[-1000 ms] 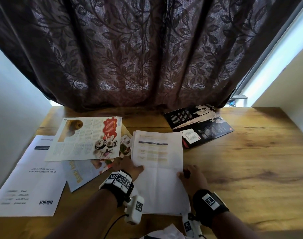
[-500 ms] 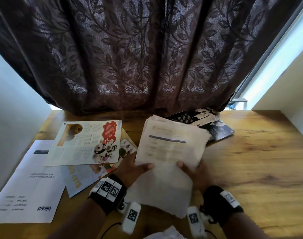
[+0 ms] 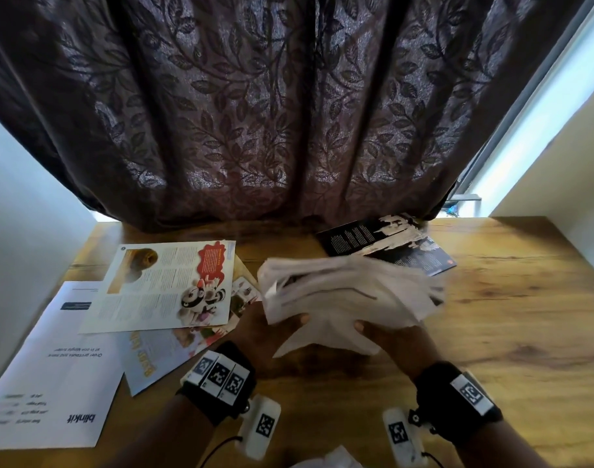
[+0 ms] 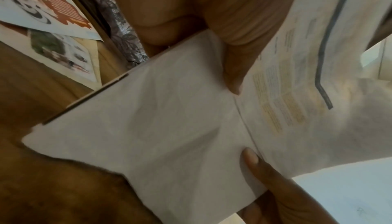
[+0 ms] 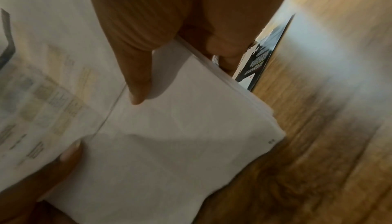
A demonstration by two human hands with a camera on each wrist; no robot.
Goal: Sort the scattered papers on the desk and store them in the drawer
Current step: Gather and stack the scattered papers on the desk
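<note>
A stack of white printed sheets [image 3: 343,292] hangs above the wooden desk [image 3: 508,332], its far end bent over and blurred. My left hand [image 3: 272,332] grips its left edge, thumb on top; the same stack [image 4: 169,135] fills the left wrist view. My right hand [image 3: 386,336] grips the right edge of the stack [image 5: 180,135], thumb on top and fingers beneath. A colourful magazine page [image 3: 167,285] lies at the left over other leaflets [image 3: 160,356]. A white blinkit sheet [image 3: 49,376] lies at the far left. A dark brochure [image 3: 383,241] lies behind the stack. No drawer shows.
A dark leaf-patterned curtain [image 3: 289,113] hangs along the desk's back edge. White walls close in at the left and right. Bare wood stretches to the right of my hands. A scrap of white paper [image 3: 329,461] pokes in at the bottom edge.
The stack lay flat on the desk under both hands a second ago. Both hands have lifted it, and its far end now curls over towards me.
</note>
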